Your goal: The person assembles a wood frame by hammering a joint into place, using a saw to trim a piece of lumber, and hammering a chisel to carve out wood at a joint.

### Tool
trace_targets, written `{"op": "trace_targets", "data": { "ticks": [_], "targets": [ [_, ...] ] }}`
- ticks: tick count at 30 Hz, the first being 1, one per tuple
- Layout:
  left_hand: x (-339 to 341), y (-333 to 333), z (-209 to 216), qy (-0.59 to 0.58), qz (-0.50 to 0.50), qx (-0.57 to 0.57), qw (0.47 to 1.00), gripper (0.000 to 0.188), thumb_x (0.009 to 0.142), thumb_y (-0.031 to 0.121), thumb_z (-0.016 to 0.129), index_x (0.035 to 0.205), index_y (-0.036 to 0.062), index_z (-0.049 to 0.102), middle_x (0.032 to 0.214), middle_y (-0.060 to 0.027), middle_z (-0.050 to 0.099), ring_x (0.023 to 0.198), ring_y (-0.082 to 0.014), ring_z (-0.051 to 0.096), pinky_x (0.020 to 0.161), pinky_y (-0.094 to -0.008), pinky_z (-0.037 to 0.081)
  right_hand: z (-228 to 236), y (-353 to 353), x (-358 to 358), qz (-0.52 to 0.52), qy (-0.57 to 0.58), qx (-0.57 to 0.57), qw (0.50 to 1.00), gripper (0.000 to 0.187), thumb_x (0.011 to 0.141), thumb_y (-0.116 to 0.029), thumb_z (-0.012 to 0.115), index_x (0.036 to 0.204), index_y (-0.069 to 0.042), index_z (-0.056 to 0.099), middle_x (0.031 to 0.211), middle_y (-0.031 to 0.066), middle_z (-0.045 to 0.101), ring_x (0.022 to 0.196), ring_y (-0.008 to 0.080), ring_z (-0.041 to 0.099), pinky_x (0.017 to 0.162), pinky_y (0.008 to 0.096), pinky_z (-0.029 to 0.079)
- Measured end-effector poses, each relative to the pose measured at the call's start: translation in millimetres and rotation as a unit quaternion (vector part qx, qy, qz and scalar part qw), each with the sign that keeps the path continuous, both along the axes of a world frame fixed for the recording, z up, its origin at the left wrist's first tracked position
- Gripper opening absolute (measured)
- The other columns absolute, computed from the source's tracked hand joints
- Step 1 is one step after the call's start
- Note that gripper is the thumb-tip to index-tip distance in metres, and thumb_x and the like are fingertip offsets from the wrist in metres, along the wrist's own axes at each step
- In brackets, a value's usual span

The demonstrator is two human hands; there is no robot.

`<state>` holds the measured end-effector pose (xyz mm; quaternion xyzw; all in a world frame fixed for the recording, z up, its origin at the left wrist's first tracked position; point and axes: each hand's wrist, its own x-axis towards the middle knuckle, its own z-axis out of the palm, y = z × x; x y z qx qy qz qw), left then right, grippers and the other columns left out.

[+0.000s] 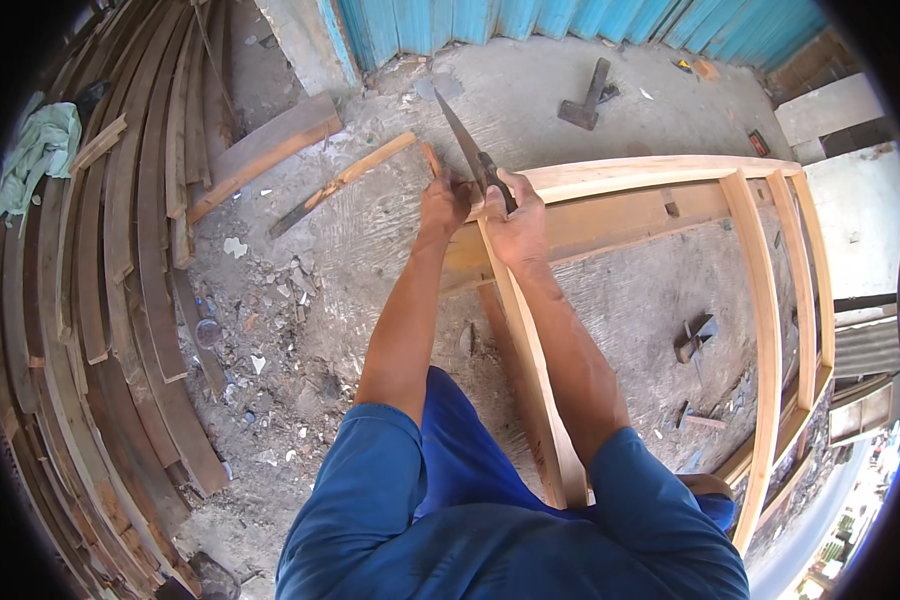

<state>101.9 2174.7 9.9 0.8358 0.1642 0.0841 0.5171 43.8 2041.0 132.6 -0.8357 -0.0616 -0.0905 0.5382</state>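
My right hand (516, 226) is closed round the dark handle of a handsaw (458, 128), whose tapering blade points up and away to the left. Beside it, my left hand (443, 206) is closed on a short piece of wood (430, 158) that pokes out past the fingers. Both hands are close to the near-left corner of a pale wooden frame (760, 300), where its long rail meets the bar (530, 350) running back toward my body. My fingers hide the corner itself. A brown plank (610, 222) lies under the frame.
Stacked old boards (120, 250) fill the left side, with a pale green cloth (48, 145) on them. A loose wood strip (345, 182) lies on the concrete. Farther off are a mallet (584, 97) and a blue corrugated shutter (530, 18). A dark hand tool (695, 338) lies inside the frame.
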Motion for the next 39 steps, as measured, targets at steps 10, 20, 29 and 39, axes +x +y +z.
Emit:
{"op": "trace_targets", "data": {
  "ticks": [10,20,29,39],
  "targets": [
    [-13,10,5,0.003,-0.004,-0.011,1.000,0.015,0.091,0.018,0.069,0.098,0.0045,0.065,0.086,-0.0117,0.072,0.074,-0.0199,0.067,0.069,-0.0345,0.053,-1,-111,-216,0.022,0.021,0.008,1.000,0.027,0.095,-0.009,0.056,0.118,0.006,0.060,0.090,0.0151,0.062,0.079,0.0237,0.061,0.074,0.0365,0.050],
    [-3,6,3,0.016,0.018,-0.020,1.000,0.019,0.088,0.019,0.069,0.101,0.0056,0.067,0.095,-0.0156,0.073,0.089,-0.0298,0.070,0.082,-0.0392,0.054,-8,-12,-29,0.006,-0.056,-0.017,0.998,0.026,0.095,-0.012,0.060,0.115,0.004,0.060,0.088,0.0214,0.066,0.086,0.0257,0.066,0.081,0.0358,0.051],
    [-19,-2,29,0.046,-0.008,-0.061,0.997,0.021,0.090,0.020,0.070,0.102,0.0028,0.066,0.091,-0.0114,0.071,0.078,-0.0197,0.067,0.071,-0.0351,0.053,1,-86,-179,0.035,-0.088,-0.076,0.993,0.027,0.094,-0.002,0.052,0.120,0.007,0.059,0.093,0.0168,0.064,0.078,0.0214,0.061,0.073,0.0339,0.050],
    [-7,16,-4,0.017,0.009,-0.009,1.000,0.021,0.091,0.021,0.070,0.103,0.0038,0.066,0.093,-0.0113,0.072,0.082,-0.0214,0.068,0.076,-0.0349,0.053,-17,-79,-146,0.041,0.006,-0.039,0.998,0.031,0.096,-0.012,0.057,0.122,0.006,0.058,0.103,0.0207,0.066,0.093,0.0260,0.066,0.084,0.0376,0.050]
  ]
}}
